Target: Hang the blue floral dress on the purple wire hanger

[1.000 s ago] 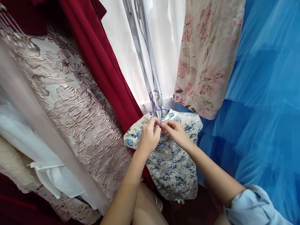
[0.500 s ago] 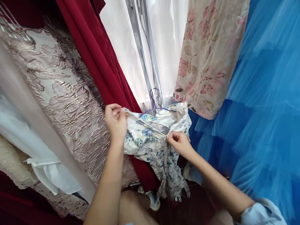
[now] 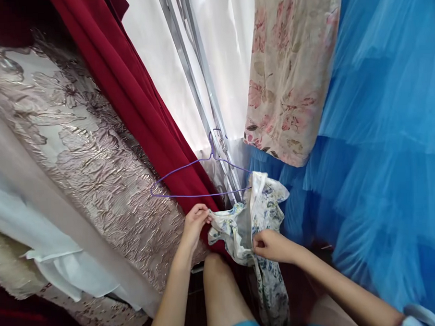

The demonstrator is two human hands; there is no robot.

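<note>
At 3 o'clock on the purple hanger [image 3: 200, 196], the blue-flowered garment [image 3: 268, 206] hangs, 1 side already off, 1 left on, left hand [image 3: 195, 226] and right hand [image 3: 270, 245] pinching its cloth between fingers.

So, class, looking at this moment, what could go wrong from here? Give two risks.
The blue-and-white floral garment hangs on only one end of the purple hanger, so it might slip off. The left hand and right hand both grip its fabric, so pulling hard could strain it or jerk the hanger loose.
</note>
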